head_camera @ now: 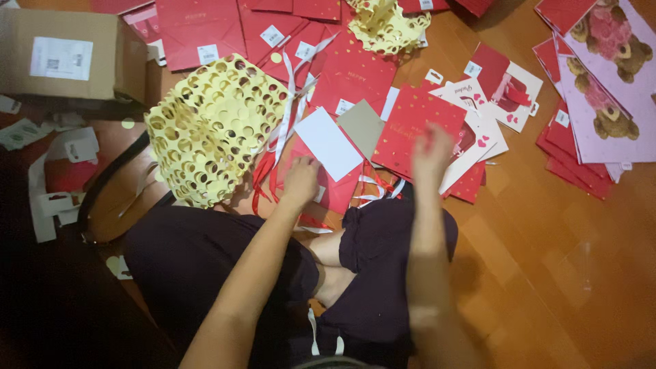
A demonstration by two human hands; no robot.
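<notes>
The person sits on the wooden floor [547, 260]. The left hand [301, 179] presses, fingers curled, on a flat red paper bag [339, 193] before the knees. The right hand [432, 154] hovers blurred over another red bag [410, 123]; whether it pinches anything I cannot tell. Flat bags [205, 31] lie scattered all round, and punched yellow sheets [212, 126] pile at the left, so much looks unfinished.
</notes>
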